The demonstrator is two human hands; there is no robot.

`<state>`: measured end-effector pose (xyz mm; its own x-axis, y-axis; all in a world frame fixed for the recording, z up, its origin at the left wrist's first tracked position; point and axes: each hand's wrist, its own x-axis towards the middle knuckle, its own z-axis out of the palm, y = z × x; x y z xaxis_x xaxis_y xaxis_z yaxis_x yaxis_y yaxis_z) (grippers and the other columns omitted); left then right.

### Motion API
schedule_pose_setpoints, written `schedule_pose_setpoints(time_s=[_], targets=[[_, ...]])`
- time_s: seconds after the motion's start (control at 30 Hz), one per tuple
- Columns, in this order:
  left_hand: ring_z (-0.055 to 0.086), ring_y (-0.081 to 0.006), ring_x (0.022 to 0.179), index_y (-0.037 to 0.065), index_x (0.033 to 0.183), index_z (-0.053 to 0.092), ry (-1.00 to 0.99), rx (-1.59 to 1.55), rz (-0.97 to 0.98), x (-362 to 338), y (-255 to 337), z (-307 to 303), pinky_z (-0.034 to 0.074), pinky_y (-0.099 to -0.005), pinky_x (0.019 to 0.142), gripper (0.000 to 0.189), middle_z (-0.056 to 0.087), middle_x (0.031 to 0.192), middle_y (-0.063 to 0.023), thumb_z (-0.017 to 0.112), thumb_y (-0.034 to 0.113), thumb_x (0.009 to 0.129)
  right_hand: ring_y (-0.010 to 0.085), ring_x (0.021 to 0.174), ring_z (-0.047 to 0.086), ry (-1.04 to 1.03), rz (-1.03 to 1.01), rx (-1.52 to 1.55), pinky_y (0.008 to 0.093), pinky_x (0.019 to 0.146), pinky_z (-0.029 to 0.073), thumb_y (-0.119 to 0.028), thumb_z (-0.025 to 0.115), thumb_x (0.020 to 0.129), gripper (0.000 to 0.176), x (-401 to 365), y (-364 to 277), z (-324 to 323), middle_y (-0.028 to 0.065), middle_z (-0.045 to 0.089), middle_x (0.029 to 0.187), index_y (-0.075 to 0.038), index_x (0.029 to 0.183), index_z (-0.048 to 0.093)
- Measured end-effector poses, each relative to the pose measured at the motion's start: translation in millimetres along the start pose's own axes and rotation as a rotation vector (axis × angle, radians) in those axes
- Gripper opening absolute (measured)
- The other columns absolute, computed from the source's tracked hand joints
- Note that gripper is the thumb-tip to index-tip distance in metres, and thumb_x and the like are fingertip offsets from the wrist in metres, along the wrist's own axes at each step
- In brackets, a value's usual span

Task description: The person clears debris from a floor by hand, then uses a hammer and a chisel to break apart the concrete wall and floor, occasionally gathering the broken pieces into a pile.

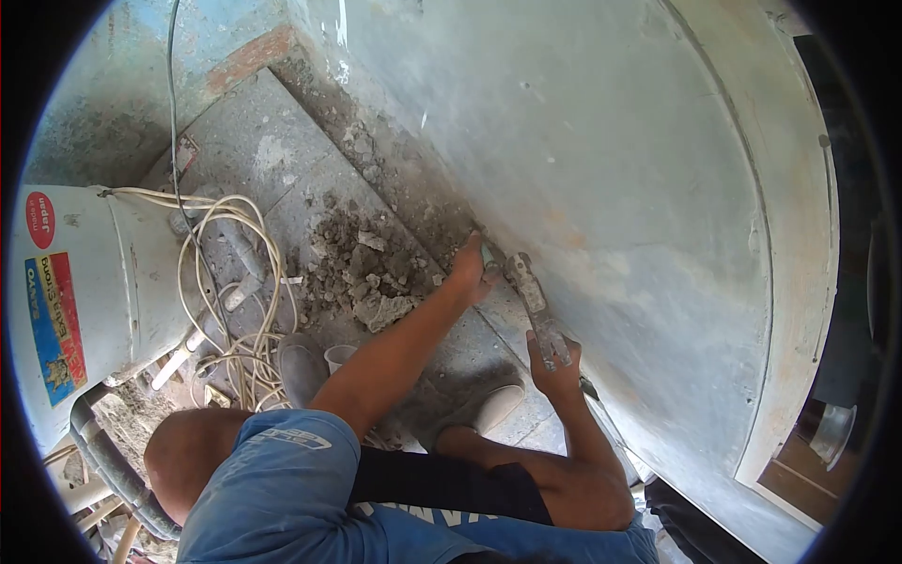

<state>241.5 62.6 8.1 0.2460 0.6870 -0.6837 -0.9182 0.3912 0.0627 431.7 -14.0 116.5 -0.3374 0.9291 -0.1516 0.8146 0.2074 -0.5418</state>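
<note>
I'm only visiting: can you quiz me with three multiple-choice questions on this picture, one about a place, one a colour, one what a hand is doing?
1. Where does the rubble pile lie? A on the floor by the wall; B on a white tank; C in a bucket.
2. What colour are the shorts? A red; B blue; C green.
3. The right hand is: A empty; B flat on the floor; C closed round a dusty tool.
1 A: broken bits lie at the wall's foot. 2 B: the cloth over the knees is blue. 3 C: its fingers wrap the tool's handle, while the left hand grips a chisel.
</note>
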Motion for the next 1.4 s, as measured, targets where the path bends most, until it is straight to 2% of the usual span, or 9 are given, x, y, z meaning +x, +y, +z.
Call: schedule_pose_setpoints(time_s=[0.07,0.33,0.53,0.6,0.77,0.9,1.13,1.27,1.4], targets=[[0.039,-0.0114,0.041,0.012,0.089,0.047,-0.006,-0.044,-0.020,1,1,0,0.030,-0.0270,0.037,0.032,0.047,0.062,-0.0008,0.029,0.037,0.099,0.0358,0.058,0.057,0.008,0.043,0.154,0.0398,0.054,0.043,-0.013,0.070,0.066,0.020,-2,-14,-11,0.0167,0.057,0.064,-0.003,0.079,0.058],[0.032,-0.0137,0.035,0.013,0.081,0.041,-0.041,-0.073,0.032,1,8,5,0.027,-0.0274,0.036,0.032,0.040,0.054,-0.0017,0.027,0.035,0.099,0.0297,0.054,0.054,0.123,-0.158,-0.023,0.0373,0.050,0.041,-0.011,0.070,0.074,0.013,-8,-34,-23,0.0115,0.054,0.061,-0.007,0.071,0.057],[0.032,-0.0132,0.035,0.012,0.083,0.044,0.150,-0.090,0.024,1,11,20,0.028,-0.0279,0.037,0.031,0.045,0.059,-0.0020,0.029,0.034,0.099,0.0354,0.063,0.059,-0.180,0.096,-0.178,0.0381,0.055,0.044,-0.018,0.064,0.079,0.017,11,49,43,0.0174,0.059,0.065,-0.002,0.080,0.060],[0.035,-0.0135,0.037,0.012,0.086,0.045,0.164,-0.079,0.022,7,14,19,0.030,-0.0277,0.038,0.031,0.047,0.062,-0.0022,0.029,0.034,0.099,0.0368,0.064,0.060,-0.223,0.216,-0.154,0.0402,0.059,0.046,-0.021,0.063,0.078,0.024,15,-12,8,0.0203,0.060,0.067,0.001,0.085,0.060],[0.039,-0.0134,0.041,0.009,0.089,0.047,-0.056,-0.053,0.047,6,10,-2,0.034,-0.0268,0.041,0.033,0.050,0.069,-0.0033,0.028,0.034,0.099,0.0372,0.064,0.062,0.161,-0.330,0.296,0.0454,0.061,0.047,-0.023,0.062,0.079,0.025,0,6,12,0.0244,0.059,0.069,0.002,0.081,0.061],[0.035,-0.0123,0.038,0.009,0.086,0.046,0.032,-0.063,0.030,6,4,9,0.030,-0.0266,0.038,0.035,0.048,0.063,-0.0026,0.026,0.034,0.099,0.0359,0.064,0.061,-0.302,0.173,-0.207,0.0445,0.057,0.044,-0.023,0.061,0.081,0.021,16,25,32,0.0208,0.058,0.064,-0.003,0.077,0.062],[0.038,-0.0145,0.041,0.009,0.087,0.048,-0.053,-0.048,0.042,9,10,-2,0.034,-0.0282,0.041,0.035,0.045,0.060,-0.0040,0.028,0.035,0.099,0.0347,0.059,0.056,0.039,-0.215,0.190,0.0412,0.054,0.044,-0.021,0.061,0.081,0.024,2,-6,6,0.0159,0.057,0.064,-0.003,0.068,0.055],[0.037,-0.0149,0.039,0.009,0.087,0.047,0.208,-0.019,0.033,-15,23,41,0.033,-0.0293,0.040,0.033,0.043,0.056,-0.0036,0.029,0.035,0.099,0.0338,0.063,0.059,-0.225,0.160,-0.195,0.0376,0.057,0.046,-0.018,0.062,0.080,0.017,17,13,31,0.0167,0.059,0.065,-0.004,0.072,0.057],[0.038,-0.0151,0.040,0.009,0.089,0.047,0.159,0.021,0.046,3,20,11,0.034,-0.0326,0.042,0.032,0.045,0.058,-0.0033,0.031,0.035,0.098,0.0347,0.064,0.060,-0.137,0.121,0.012,0.0387,0.060,0.047,-0.023,0.068,0.074,0.022,5,-26,-3,0.0155,0.059,0.066,-0.004,0.074,0.057]])
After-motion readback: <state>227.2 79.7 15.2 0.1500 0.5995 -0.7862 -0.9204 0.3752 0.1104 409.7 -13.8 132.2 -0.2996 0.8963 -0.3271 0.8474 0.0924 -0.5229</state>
